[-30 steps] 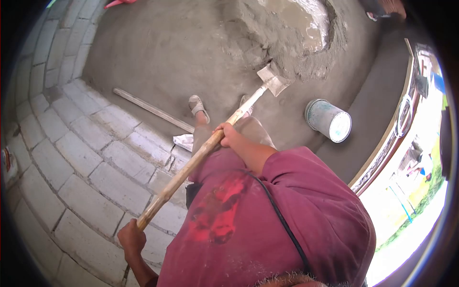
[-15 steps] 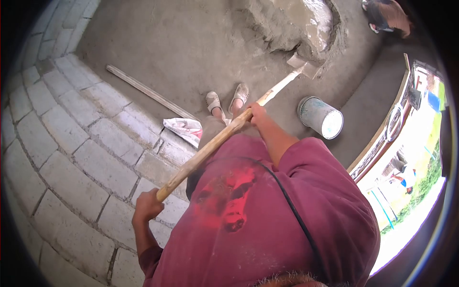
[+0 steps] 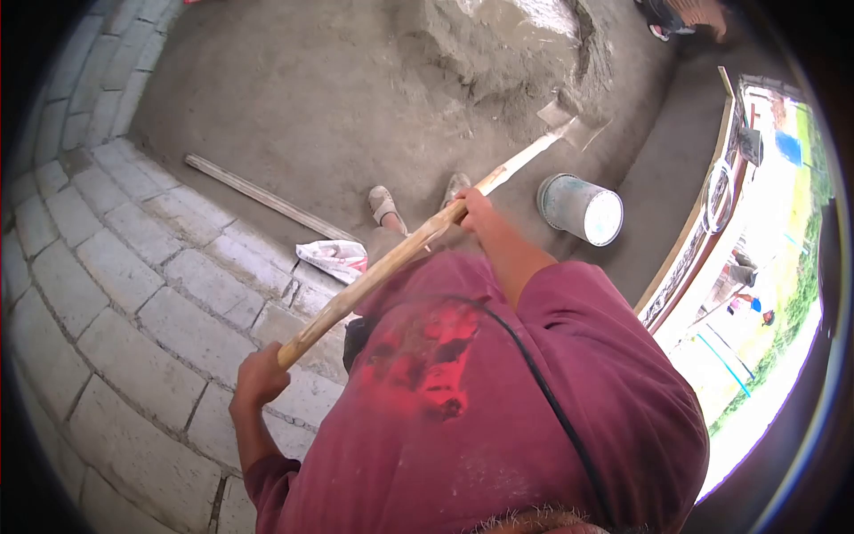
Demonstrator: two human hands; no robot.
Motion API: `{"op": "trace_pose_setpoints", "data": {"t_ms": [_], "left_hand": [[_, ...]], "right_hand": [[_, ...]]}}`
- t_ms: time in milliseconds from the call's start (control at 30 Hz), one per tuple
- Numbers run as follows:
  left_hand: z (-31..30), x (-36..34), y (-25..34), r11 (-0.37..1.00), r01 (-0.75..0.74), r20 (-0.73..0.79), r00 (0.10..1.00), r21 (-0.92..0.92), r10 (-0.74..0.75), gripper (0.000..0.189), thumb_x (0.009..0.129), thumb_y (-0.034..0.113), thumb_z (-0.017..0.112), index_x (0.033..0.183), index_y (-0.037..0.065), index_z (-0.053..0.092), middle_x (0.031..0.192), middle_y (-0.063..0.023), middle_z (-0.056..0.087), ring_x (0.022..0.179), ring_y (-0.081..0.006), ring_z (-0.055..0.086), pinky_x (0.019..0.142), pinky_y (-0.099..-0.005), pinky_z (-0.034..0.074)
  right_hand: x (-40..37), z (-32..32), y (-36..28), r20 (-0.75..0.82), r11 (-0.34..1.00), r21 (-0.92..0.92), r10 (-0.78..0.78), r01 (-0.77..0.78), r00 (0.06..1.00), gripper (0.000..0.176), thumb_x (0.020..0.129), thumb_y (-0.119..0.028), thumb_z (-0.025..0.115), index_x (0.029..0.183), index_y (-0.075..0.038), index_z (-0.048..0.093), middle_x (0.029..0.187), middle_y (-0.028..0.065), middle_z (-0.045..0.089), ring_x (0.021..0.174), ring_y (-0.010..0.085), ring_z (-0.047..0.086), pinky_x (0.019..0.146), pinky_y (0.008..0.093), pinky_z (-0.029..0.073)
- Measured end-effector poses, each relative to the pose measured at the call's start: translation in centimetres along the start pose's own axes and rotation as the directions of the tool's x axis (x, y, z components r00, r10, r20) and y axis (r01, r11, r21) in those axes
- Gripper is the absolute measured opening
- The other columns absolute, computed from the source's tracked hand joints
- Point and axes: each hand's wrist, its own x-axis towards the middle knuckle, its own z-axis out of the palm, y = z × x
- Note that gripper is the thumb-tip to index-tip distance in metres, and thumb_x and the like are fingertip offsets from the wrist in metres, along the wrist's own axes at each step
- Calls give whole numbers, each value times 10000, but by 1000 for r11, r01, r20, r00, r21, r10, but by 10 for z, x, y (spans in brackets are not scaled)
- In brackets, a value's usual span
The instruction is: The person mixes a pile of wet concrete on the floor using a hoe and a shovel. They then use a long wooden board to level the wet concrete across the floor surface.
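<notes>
Shovel held across the body, seen from your head: your left hand [image 3: 261, 374] is closed around the butt end of the shovel [image 3: 356, 294], low at your left side, while your right hand [image 3: 475, 210] grips the same handle farther up, ahead of your torso. The relation to note is the long axis, which runs obliquely from near left to far right, passing in front of your shirt [image 3: 525, 392] and crossing above the line of your feet. The blade [image 3: 584, 133] lies forward and to the right of both hands, at the foot of the mound of wet mix [image 3: 485, 62]; your right hand is the nearer to it, your left the farther, with most of the handle between the two grips. Whether the blade's edge has entered the mix cannot be told at this angle. A bucket [image 3: 565, 205] sits to the right of the upper handle, near the blade but apart from it. To the left, a wooden strip [image 3: 267, 198] lies on the floor, one end close to a crumpled sack [image 3: 331, 258] beside the blockwork [image 3: 196, 320]. Another person [image 3: 680, 13] shows in part beyond the mound, at far right.
</notes>
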Motion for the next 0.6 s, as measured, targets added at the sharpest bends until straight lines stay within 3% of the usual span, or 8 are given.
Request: {"op": "trace_pose_setpoints", "data": {"t_ms": [133,233,367,467,600], "left_hand": [[-1,-60,16,954,240,-178,962,182,-208,147,770,50,619,915,74,615,817,-195,679,838,-411,661,765,-504,509],[15,-113,28,930,310,-363,904,195,-225,85,752,11,623,815,66,608,750,-180,653,762,-411,648,703,-501,503],[47,-172,101,867,455,-418,840,200,-345,123,710,-10,657,749,55,560,727,-172,637,731,-400,647,638,-480,488],[81,-182,145,831,514,-439,811,214,-388,131,720,10,677,759,66,565,730,-164,645,728,-388,655,643,-481,494],[129,-155,203,878,443,-338,867,183,-367,114,744,51,681,791,77,581,743,-154,657,737,-386,661,644,-480,500]], "right_hand": [[-10,9,48,180,938,138,293,-319,939,218,804,-92,630,970,6,527,859,151,578,809,306,609,854,458,532],[-3,9,103,315,916,80,351,-393,882,226,837,-121,666,985,-11,537,870,126,583,815,301,608,852,439,534],[-4,-21,131,367,840,-11,508,-542,779,203,874,-82,655,1033,-22,544,881,123,599,801,291,623,823,441,549],[9,-52,115,335,871,-91,483,-483,809,200,862,-65,654,1016,-12,538,886,125,602,801,285,628,819,436,552],[34,-106,48,350,890,-148,454,-430,819,206,838,-52,647,1001,-7,531,877,134,596,800,287,626,810,427,551]]}}
